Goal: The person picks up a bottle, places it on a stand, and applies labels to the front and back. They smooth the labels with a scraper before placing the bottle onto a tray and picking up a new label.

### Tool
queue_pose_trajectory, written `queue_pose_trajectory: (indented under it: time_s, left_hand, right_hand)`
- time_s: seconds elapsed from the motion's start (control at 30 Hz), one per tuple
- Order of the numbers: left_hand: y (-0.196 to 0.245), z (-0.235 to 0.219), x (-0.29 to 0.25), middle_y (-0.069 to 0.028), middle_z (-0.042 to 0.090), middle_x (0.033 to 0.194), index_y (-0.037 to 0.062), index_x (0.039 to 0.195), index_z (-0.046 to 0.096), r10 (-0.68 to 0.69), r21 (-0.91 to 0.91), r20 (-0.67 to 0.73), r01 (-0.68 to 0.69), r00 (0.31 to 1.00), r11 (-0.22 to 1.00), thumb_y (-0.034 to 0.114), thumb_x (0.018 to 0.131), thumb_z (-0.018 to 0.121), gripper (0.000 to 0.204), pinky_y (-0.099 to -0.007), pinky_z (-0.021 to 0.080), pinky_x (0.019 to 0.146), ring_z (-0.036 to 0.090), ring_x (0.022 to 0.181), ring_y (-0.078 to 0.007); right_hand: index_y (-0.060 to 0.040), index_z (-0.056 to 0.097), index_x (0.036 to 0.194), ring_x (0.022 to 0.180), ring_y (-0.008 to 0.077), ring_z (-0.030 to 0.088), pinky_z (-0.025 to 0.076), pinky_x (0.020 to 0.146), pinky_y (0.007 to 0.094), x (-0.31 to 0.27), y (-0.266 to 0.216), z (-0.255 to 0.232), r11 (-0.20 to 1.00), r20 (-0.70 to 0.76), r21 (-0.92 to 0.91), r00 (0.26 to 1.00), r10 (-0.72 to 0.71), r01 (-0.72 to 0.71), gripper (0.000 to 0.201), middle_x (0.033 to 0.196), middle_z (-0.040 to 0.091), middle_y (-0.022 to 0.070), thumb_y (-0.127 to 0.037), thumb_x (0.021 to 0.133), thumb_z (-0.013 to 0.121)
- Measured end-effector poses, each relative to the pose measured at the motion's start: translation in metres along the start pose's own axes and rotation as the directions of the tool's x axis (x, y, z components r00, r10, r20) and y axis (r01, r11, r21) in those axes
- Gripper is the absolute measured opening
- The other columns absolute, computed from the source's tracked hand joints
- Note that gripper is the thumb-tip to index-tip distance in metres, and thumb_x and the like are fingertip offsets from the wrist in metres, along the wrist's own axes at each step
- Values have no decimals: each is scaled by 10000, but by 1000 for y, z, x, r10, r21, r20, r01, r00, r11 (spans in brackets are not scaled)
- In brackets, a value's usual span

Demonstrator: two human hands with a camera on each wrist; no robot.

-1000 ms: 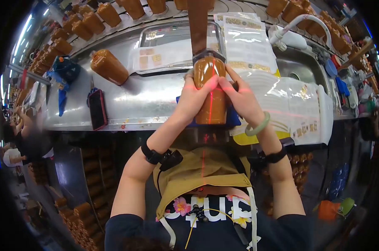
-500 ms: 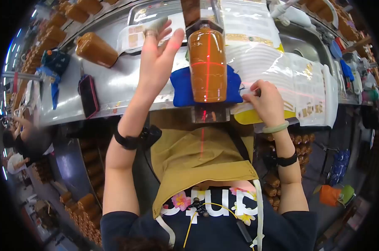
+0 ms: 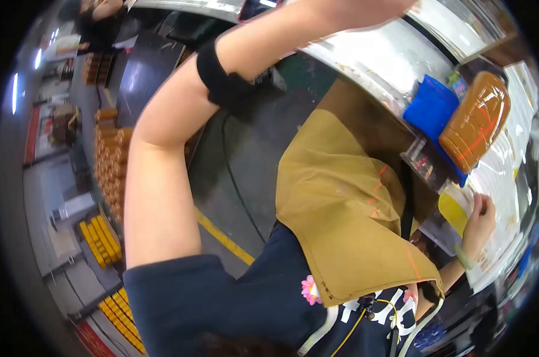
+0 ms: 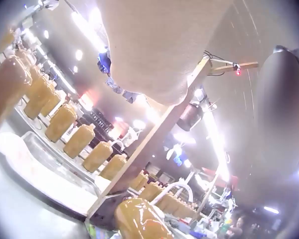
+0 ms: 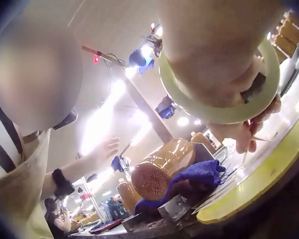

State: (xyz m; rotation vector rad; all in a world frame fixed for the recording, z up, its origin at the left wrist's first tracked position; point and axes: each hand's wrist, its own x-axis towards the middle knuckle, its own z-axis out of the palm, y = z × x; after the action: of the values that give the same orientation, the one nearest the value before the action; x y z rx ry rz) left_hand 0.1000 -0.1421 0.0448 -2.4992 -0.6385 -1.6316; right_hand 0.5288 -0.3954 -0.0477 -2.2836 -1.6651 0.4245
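A glossy brown bottle (image 3: 478, 122) lies on a blue cloth (image 3: 430, 107) over a small stand, red light lines crossing it. Its round base faces me in the right wrist view. My right hand (image 3: 480, 223) is right of the bottle, low over white printed sheets (image 3: 507, 190) with a yellow edge. Its fingertips pinch a small thin white piece (image 5: 261, 139). My left hand (image 3: 382, 9) is raised away from the bottle and cut by the head view's top edge. The right wrist view shows that left hand (image 5: 107, 148) with fingers extended, holding nothing visible.
Another brown bottle (image 4: 7, 92) stands close at the left wrist view's left edge. Several brown bottles (image 4: 80, 141) line up behind a metal tray (image 4: 60, 167). A wooden post (image 4: 149, 139) rises beside the bench. Stacked bottles (image 3: 112, 166) stand on the floor at left.
Both hands have left the bottle, which stays on the cloth. My left hand has lifted away leftward; my right hand has moved to the sheets. The head view has swung to the left.
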Motion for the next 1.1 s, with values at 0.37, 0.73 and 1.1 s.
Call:
queue_pose_trajectory:
  time_s: [0.37,0.73,1.1]
  left_hand:
    - [208,-140,-243,-209,671,794,9,940,622,-843,600,537,707,-11,373,263,911,705,269,-524,541,667,675,750,-436]
    - [423,-221,-484,-172,587,1496,34,1456,573,517,-163,852,981,85,107,594,967,640,745,-432,445,1110,544,1379,-286]
    - [391,-215,-470,-195,626,1425,12,1393,613,344,249,873,923,-346,294,513,937,684,681,-438,486,1062,590,1311,-331]
  right_hand:
    - [-7,724,1119,834,166,569,471,787,320,-14,11,-27,998,-146,21,987,67,-64,258,1004,709,63,-247,1057,655]
    - [-2,713,1084,773,85,471,391,705,248,-12,-18,-30,979,-274,181,951,143,-95,218,905,627,-14,-211,1070,652]
    - [21,693,1082,810,95,509,420,736,243,-6,-14,-29,969,-328,244,938,114,-32,215,930,627,6,-190,1070,656]
